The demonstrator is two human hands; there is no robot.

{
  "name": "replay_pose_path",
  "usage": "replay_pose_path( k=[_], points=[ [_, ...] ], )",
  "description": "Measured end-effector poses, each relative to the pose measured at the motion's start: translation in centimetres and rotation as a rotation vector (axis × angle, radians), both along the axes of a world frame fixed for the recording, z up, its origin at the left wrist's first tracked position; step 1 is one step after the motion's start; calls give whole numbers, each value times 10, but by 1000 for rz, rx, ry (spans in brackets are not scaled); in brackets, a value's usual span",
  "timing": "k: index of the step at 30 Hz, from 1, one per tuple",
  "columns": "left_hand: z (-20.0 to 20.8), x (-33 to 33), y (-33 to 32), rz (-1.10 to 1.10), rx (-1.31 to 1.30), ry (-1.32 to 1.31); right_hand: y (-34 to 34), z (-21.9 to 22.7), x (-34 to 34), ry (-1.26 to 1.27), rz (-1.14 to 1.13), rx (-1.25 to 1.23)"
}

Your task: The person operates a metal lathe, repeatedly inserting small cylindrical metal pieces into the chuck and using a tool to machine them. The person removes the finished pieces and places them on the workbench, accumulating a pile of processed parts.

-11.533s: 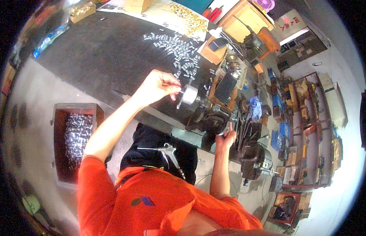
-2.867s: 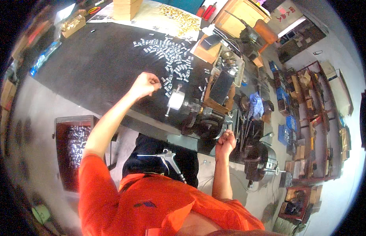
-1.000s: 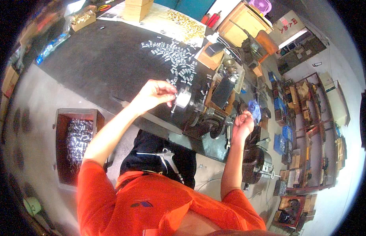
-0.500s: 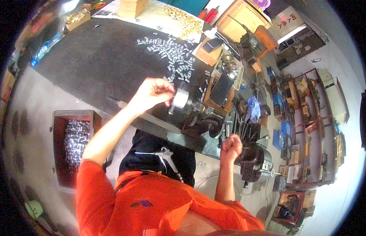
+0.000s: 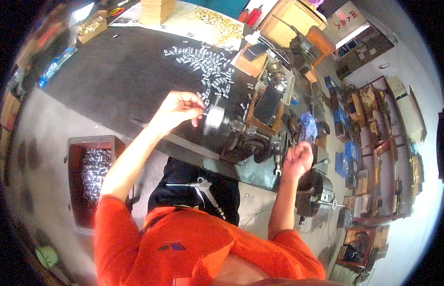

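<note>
Head view: holding left hand pinched just beside the blurred silvery chuck, near the front edge of the table, right hand curled near blue cloth; cannot tell any object in either. Apparently working at the chuck; calling next for steady alignment.

Pale glare washes the white painted wall at right while the flat black tabletop lies dim, the round silver metal cylinder smears with blur, and grainy, bending fisheye edges darken into black corners.
</note>
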State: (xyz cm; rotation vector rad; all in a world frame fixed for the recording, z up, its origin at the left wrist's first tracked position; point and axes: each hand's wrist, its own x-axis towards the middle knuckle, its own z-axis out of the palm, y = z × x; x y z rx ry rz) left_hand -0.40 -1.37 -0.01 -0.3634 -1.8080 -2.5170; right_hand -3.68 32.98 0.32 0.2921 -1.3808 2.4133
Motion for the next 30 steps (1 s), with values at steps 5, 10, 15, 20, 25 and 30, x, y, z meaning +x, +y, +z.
replay_pose_path(
  k=[5,10,15,20,25,30],
  points=[
    [0,1,-5,24,-39,-15,11,-40,40,-302,47,-9],
    [3,23,-31,161,-90,14,11,-103,-25,-592,-199,114],
    [-4,102,-87,330,-488,-171,-2,-50,-71,-180,-259,296],
    [-60,209,-137,480,-1159,-348,-2,2,-13,45,18,43],
    [-54,203,-127,413,-1507,-369,12,-25,40,-212,75,43],
    [-33,68,-60,348,-1104,239,15,-81,24,-449,99,-21]
  ],
)
